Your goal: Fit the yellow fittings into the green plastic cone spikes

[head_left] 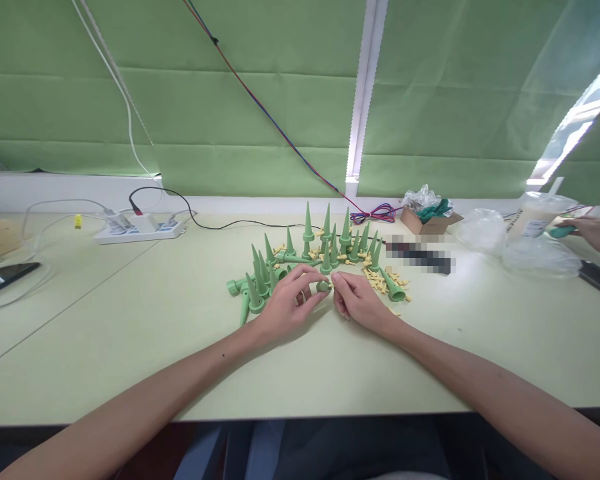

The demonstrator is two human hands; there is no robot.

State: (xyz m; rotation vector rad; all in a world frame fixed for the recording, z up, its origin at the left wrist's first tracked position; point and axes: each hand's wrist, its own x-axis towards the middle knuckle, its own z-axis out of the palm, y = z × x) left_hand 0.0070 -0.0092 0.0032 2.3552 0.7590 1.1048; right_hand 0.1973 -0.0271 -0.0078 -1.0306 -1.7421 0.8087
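My left hand (291, 301) is curled round a green plastic cone spike (323, 286), gripping its wide end between thumb and fingers. My right hand (359, 299) pinches a small yellow piece (333, 285) right against that cone's end. Both hands rest low over the pale green table (130, 333). Just behind them lie and stand several more green cones (307, 230), some upright, some on their sides. Several small yellow pieces (380, 280) are scattered among them.
A white power strip (140, 228) with cables lies back left, a dark phone (5, 277) at the far left. A small cardboard box (430, 220), plastic bags (540, 253) and a drink cup (537, 217) sit back right. Another person's hand (597, 233) is at the right edge.
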